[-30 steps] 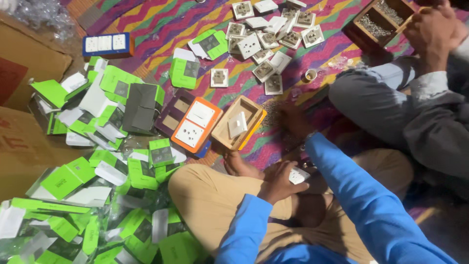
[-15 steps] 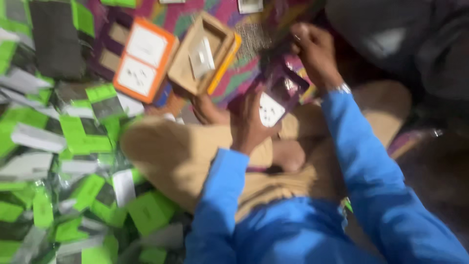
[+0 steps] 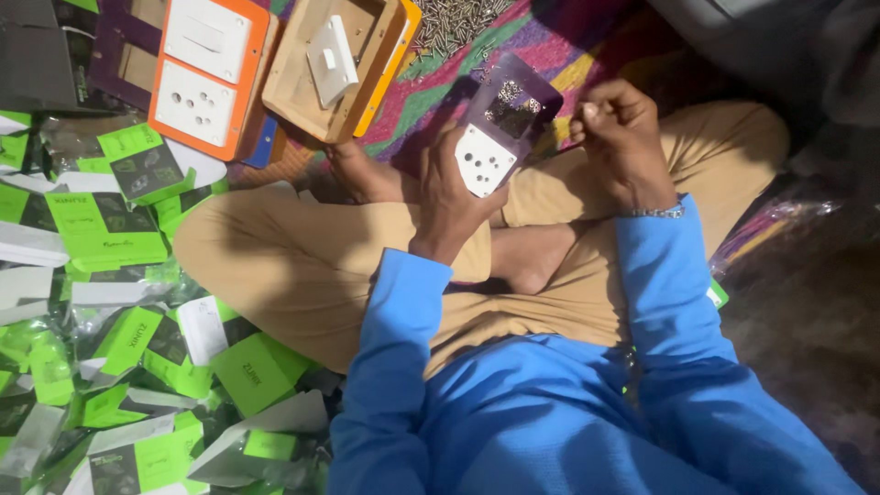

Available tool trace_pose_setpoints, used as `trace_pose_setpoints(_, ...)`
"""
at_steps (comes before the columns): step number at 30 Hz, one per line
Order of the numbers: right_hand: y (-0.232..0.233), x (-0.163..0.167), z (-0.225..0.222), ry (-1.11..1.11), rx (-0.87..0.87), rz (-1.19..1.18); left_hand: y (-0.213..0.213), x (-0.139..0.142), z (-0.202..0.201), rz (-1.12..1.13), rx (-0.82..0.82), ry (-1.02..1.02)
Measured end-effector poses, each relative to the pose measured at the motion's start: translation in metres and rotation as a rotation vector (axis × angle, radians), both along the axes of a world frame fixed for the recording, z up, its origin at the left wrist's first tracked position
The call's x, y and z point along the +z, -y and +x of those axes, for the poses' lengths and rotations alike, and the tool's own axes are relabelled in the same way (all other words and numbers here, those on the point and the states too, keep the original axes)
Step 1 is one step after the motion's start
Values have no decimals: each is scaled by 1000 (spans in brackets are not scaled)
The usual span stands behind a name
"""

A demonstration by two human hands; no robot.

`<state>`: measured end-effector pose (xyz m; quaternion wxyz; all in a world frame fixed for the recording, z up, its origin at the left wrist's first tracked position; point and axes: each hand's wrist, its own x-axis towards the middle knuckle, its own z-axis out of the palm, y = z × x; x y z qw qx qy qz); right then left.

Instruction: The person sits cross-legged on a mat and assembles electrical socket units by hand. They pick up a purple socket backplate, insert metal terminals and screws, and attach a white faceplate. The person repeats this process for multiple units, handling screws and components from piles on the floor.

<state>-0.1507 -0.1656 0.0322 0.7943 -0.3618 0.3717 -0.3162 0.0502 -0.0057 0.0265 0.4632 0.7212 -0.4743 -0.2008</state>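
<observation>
A purple switch plate (image 3: 500,128) is shown held above the crossed legs (image 3: 367,247), tilted with its upper end away from the body. A white socket module (image 3: 483,160) with several round pin holes is seated in its lower opening; the upper opening is unfilled, and small metal screws can be seen through it. The plate is gripped from below and behind by the left hand (image 3: 449,197), the thumb laid at the socket module's lower edge. The right hand (image 3: 623,137) is held closed just beside the plate's upper right corner, fingertips pinched together; whether anything is held between them cannot be told.
</observation>
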Motion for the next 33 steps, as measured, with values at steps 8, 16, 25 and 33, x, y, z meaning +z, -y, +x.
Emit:
trace_pose_setpoints(8,-23,20,34,-368,120,-399,-4,2,0,-9,-125,22)
trace_pose_setpoints(16,-36,25,44,-532,160,-967,-5,1,3,22,-251,15)
trace_pose_setpoints(25,-36,12,64,-584,247,-1411,-6,3,1,35,-266,44)
trace_pose_setpoints(33,-38,22,61,-607,278,-1540,-8,4,4,39,-253,41)
